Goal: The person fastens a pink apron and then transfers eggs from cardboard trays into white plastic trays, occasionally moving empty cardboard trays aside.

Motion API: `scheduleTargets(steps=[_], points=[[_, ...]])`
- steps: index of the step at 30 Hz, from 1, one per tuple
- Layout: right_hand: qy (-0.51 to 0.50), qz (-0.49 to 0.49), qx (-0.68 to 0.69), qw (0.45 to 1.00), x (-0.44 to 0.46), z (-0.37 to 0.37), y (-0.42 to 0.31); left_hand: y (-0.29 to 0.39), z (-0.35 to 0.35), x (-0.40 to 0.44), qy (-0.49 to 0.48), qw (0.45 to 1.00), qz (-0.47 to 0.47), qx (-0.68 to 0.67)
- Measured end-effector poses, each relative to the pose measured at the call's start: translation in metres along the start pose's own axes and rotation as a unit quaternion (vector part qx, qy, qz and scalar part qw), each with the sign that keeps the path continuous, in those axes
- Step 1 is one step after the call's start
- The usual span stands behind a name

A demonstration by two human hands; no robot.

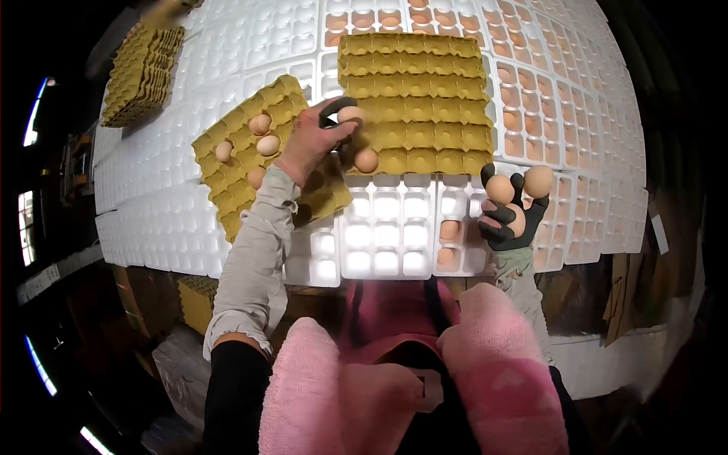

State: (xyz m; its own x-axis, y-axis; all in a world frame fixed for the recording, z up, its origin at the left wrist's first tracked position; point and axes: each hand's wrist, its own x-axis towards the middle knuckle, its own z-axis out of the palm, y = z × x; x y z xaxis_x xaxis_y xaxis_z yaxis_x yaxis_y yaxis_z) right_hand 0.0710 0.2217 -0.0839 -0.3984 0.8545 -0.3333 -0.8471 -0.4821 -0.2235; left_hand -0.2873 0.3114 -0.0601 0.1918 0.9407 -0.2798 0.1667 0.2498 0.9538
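My left hand point(315, 136), in a pink and dark glove, pinches a brown egg point(350, 115) over the left edge of a yellow-brown egg tray point(425, 110). Another egg point(365, 160) lies at that tray's lower left corner. Under and left of the hand, a tilted second tray point(220, 178) holds several eggs, one of them pale point(268, 145). At the right, my right hand point(516, 220), in a dark glove, is palm up with three eggs between its fingers: an upper right one point(538, 182), an upper left one point(498, 189) and a lower one point(513, 221).
White foam trays point(387, 227) with square pockets cover the table. Those at the right point(565, 114) show many eggs inside. A stack of yellow-brown trays point(142, 74) stands at the back left. Cardboard point(622, 296) leans below the table's right edge.
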Motion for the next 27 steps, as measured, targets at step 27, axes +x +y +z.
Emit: scheduleTargets(steps=[27], points=[[0.132,-0.389,-0.851,0.326,0.017,-0.066,-0.043,-0.033,0.221,-0.069,0.059,0.841,0.177,0.508]])
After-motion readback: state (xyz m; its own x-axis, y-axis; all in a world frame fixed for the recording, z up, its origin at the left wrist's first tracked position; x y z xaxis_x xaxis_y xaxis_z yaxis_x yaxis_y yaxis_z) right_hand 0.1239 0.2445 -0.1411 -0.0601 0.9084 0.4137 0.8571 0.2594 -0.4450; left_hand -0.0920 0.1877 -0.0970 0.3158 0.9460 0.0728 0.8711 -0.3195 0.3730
